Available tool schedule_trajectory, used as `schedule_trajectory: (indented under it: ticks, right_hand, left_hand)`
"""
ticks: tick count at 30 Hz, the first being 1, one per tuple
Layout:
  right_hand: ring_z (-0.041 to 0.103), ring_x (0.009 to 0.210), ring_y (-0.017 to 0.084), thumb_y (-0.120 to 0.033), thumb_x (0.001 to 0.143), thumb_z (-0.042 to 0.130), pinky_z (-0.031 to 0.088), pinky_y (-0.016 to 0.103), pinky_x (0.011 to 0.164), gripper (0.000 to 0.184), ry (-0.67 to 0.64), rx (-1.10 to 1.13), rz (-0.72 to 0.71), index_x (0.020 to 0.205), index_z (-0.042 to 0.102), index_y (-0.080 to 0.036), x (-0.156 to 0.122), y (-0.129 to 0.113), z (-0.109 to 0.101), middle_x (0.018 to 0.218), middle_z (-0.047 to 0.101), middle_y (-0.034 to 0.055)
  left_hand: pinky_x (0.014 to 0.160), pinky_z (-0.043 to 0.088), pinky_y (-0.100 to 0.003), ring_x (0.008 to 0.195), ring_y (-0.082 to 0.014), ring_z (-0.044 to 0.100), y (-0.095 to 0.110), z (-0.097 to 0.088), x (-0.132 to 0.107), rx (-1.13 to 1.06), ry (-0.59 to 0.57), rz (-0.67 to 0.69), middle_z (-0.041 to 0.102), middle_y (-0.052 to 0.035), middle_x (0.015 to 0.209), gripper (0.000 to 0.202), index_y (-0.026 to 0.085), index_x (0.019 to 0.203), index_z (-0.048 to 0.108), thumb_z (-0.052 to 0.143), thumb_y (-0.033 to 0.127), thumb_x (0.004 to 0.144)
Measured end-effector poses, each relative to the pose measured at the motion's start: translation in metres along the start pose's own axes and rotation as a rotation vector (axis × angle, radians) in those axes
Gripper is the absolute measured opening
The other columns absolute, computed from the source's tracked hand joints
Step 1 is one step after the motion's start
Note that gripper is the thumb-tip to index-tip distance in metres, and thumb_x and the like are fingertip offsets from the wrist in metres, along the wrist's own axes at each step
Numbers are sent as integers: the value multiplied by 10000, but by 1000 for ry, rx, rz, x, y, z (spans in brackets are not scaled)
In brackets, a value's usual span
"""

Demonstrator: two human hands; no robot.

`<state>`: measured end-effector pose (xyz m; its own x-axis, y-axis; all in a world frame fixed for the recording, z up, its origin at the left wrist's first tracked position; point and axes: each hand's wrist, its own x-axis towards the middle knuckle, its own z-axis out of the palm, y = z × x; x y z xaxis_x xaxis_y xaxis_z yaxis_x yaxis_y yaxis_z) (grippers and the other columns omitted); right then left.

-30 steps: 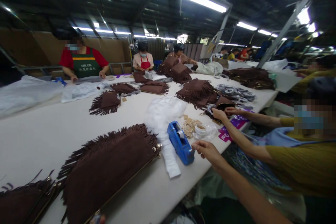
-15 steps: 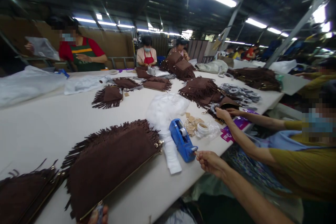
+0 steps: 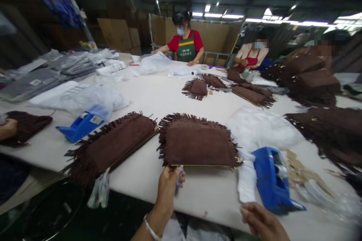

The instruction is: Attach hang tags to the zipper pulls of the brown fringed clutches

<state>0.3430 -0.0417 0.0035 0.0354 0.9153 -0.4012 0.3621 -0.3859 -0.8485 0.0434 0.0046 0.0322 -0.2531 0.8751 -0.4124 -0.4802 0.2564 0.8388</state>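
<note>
A brown fringed suede bag lies flat in front of me on the white table. My left hand is at the bag's near edge, fingers pinched on a small plastic-wrapped pull that hangs from it. Low at the right, my right hand is blurred, with its fingers curled together; what they hold is hidden. It hovers just in front of a blue tape dispenser. A second fringed bag lies to the left, with a plastic-wrapped piece hanging off the table edge.
White plastic bags and paper tags lie right of the bag. Piled brown bags fill the far right. A second blue dispenser sits left, near a co-worker's hand. Two people work across the table.
The view has swung left. My left hand rose from the bottom edge to the bag's near edge. My right hand drew back from the tape dispenser toward me.
</note>
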Motion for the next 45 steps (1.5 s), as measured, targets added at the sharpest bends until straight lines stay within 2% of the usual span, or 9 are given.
schedule_trajectory:
  ticks: [2,5,9,12,24,30,35,39,45]
  right_hand:
    - [510,521,131,-510,790,591,413,268,508,289,-122,43,-131,806,603,-221,9,-50,43,669,599,16]
    - [515,581,121,-380,843,557,417,240,555,178,-266,65,-299,829,593,-206,27,-113,93,707,598,-6]
    - [532,628,117,-253,882,482,417,224,601,147,-408,-10,-511,872,619,-200,42,-151,124,739,630,-7]
    - [555,637,120,-231,899,459,410,219,618,170,-426,-129,-581,891,627,-205,49,-158,130,696,621,-16]
    - [586,669,123,-142,863,459,360,201,633,169,-297,-657,-702,842,604,-226,54,-176,136,734,634,-14]
    - [611,685,126,-152,867,451,340,204,629,177,-343,-756,-658,857,598,-251,56,-186,137,741,657,-27]
    - [626,675,152,-131,826,464,306,225,594,177,-298,-815,-563,945,526,-246,58,-189,139,684,671,-43]
    - [638,699,174,-112,782,475,303,233,596,221,-294,-879,-525,971,483,-226,61,-192,140,684,680,-23]
    - [641,712,180,-131,788,467,329,231,616,209,-311,-912,-525,975,479,-223,62,-187,143,719,672,2]
  left_hand:
    - [512,406,-221,573,-116,572,0,2,-2,-13,18,8,650,-44,729,375,135,887,577,706,438,708]
    - [532,414,-233,580,-119,574,-2,1,-2,-10,25,24,650,-45,733,355,140,871,574,691,443,729]
    - [537,418,-244,581,-131,571,-6,-2,1,8,20,64,637,-31,691,348,148,864,580,678,462,747]
    - [540,416,-244,569,-134,569,-8,-3,2,-6,20,83,634,-24,661,351,155,860,586,669,480,753]
    - [594,412,-234,610,-130,563,-19,-6,6,-34,2,118,633,-12,684,256,177,850,580,654,413,786]
    - [617,413,-243,640,-147,559,-24,-9,7,5,25,154,627,-21,699,236,183,842,598,612,417,817]
    - [718,432,-275,742,-181,592,-18,-15,3,22,-46,178,671,-61,796,225,180,861,636,554,390,860]
    - [734,441,-278,769,-189,601,-13,-16,2,-12,-75,108,686,-79,817,234,164,847,653,605,393,830]
    - [583,416,-224,585,-119,531,-15,-10,4,-201,12,-101,655,-51,695,260,131,788,665,714,381,737]
